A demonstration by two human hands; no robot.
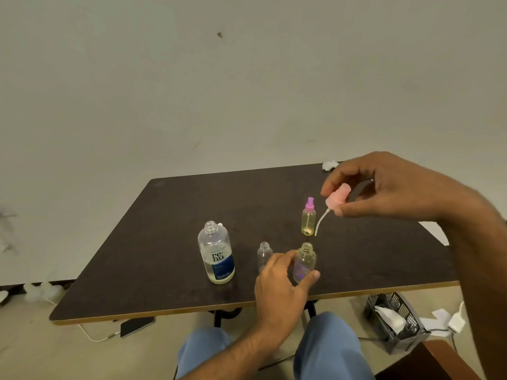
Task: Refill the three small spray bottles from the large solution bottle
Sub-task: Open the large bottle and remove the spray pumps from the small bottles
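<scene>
so far, the left hand (285, 281) grips an uncapped spray bottle (304, 263) at the worktop's (164, 242) six o'clock; the right hand (389, 185) pinches its pink sprayer (336, 198). the open renu solution bottle (216, 253) waits at nine o'clock; judging by this, pouring isn't begun.

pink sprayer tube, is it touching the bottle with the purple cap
Cannot tell. In the head view the pink sprayer's tube, held by the right hand, ends right beside the purple-capped bottle; no clear gap or contact shows.

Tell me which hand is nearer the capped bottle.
Right. The right hand hovers just right of the capped bottle, holding a pink sprayer; the left hand is nearer the camera, gripping an open bottle.
</scene>
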